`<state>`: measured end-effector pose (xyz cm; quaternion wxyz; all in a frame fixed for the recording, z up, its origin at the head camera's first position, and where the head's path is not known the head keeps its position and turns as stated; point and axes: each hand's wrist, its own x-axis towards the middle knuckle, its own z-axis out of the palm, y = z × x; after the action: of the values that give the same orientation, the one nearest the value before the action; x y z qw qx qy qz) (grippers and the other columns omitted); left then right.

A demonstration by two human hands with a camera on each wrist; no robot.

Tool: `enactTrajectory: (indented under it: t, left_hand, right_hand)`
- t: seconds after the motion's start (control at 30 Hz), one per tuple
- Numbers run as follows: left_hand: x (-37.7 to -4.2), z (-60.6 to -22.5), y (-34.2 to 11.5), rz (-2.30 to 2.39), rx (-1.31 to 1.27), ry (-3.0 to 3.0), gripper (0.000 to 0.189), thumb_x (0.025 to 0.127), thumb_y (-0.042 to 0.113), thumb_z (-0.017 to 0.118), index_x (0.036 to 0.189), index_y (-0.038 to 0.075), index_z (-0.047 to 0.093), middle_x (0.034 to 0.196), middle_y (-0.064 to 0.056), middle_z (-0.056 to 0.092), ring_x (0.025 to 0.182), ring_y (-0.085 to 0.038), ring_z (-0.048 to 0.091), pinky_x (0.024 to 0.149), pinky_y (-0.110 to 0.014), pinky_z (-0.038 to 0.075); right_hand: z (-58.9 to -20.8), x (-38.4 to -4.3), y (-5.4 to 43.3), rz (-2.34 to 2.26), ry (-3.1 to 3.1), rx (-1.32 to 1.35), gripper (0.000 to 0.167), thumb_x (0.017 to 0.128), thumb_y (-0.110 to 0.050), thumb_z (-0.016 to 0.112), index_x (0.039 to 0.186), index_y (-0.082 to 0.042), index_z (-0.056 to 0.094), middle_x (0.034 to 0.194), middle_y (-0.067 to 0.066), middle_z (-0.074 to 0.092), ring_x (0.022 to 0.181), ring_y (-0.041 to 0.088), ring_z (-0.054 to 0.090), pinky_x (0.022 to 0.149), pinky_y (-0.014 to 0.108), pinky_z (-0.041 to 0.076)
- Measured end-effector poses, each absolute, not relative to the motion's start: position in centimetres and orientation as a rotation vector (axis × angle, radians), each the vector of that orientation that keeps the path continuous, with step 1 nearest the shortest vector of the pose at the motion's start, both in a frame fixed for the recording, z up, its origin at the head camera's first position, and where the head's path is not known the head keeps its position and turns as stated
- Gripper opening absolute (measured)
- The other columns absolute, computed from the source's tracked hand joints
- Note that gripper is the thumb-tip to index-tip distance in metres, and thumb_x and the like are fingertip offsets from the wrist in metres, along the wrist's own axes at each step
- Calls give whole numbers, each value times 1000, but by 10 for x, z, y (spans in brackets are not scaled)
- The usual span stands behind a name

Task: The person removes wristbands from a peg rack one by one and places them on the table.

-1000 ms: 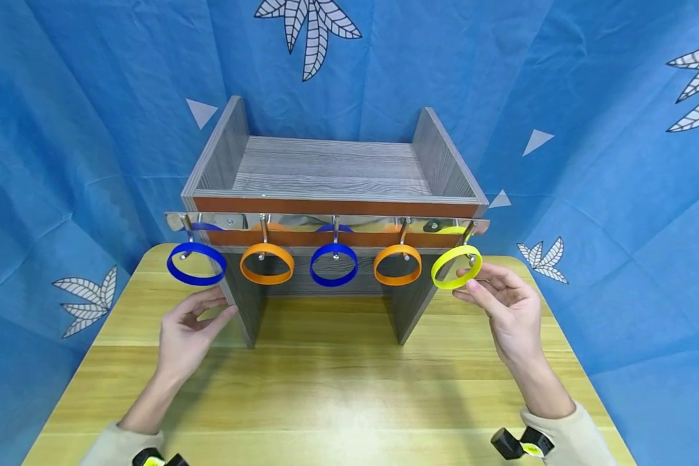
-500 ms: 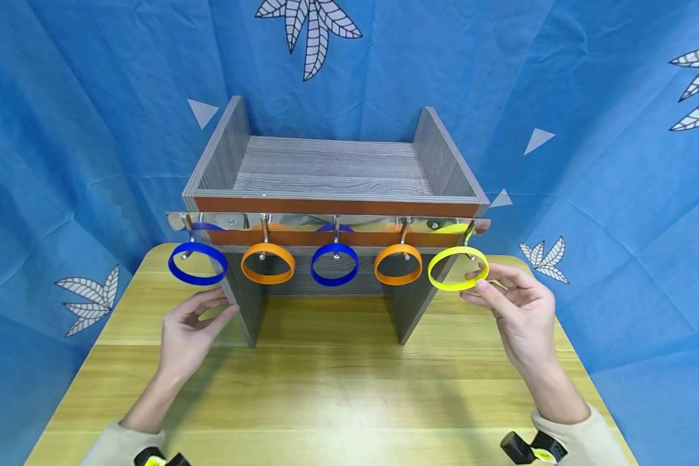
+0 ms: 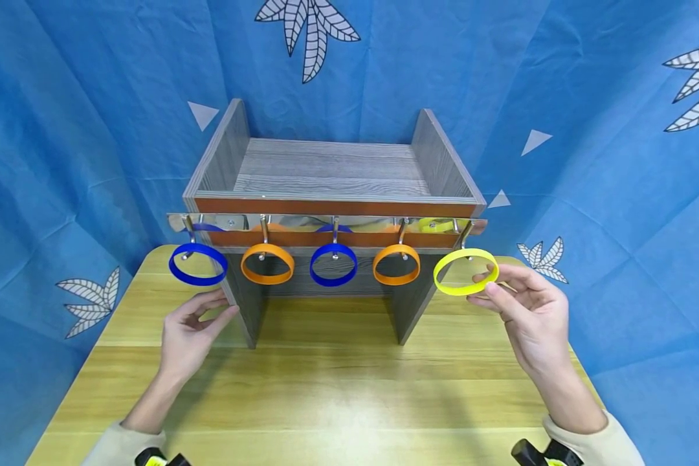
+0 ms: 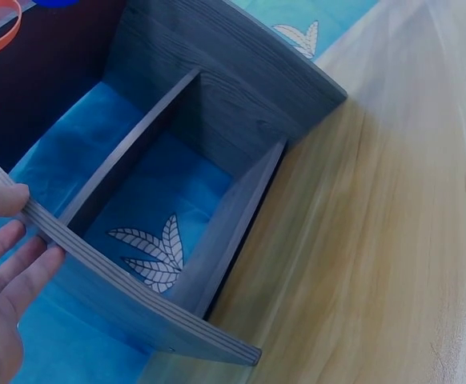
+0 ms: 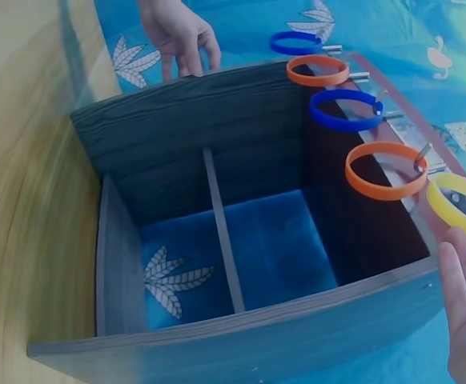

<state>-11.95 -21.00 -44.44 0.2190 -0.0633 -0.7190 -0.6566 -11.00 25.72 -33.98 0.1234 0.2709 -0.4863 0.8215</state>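
My right hand pinches a yellow wristband between thumb and fingers at the rail's right end. The end hook's tip shows through the band; I cannot tell whether the band still encircles it. My left hand grips the left side panel of a grey wooden shelf, its thumb on one face and fingers on the other in the left wrist view. Along the shelf's metal hook rail hang a blue wristband, an orange wristband, a second blue wristband and a second orange wristband.
The shelf stands on a light wooden table. Behind and beside it hangs a blue cloth with leaf prints. Inside the shelf, the right wrist view shows a divider board.
My right hand has drawn right and slightly toward me, pulling the yellow wristband outward along the end hook. The left hand and the other wristbands have stayed in place.
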Motion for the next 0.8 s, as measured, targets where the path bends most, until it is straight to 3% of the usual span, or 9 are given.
enactTrajectory:
  t: [0.33, 0.63, 0.8]
  left_hand:
    - [-120, -445, -210, -1836, -185, -1966, 27, 83, -23, 74, 107, -11, 74, 101, 16, 81, 92, 2, 76, 77, -14, 66]
    - [-119, -444, -210, -1848, -169, -1967, 28, 83, -22, 74, 108, -10, 74, 102, 15, 81, 92, 1, 76, 79, -14, 66]
    - [-119, -444, -210, -1841, -171, -1974, 28, 83, -23, 74, 108, -12, 74, 103, 16, 81, 92, 1, 76, 78, -14, 66]
  right_hand:
    - [-340, -96, 258, 2403, -1467, 852, 42, 93, 34, 39, 124, 18, 63, 112, 22, 78, 104, 28, 79, 85, 43, 70]
    - [-354, -82, 247, 2320, -1783, 725, 46, 97, 26, 47, 122, -5, 71, 111, 5, 81, 99, 15, 80, 83, 36, 71]
    - [-370, -80, 240, 2354, -1821, 726, 45, 97, 24, 49, 123, -5, 72, 111, 5, 81, 97, 16, 80, 84, 34, 71]
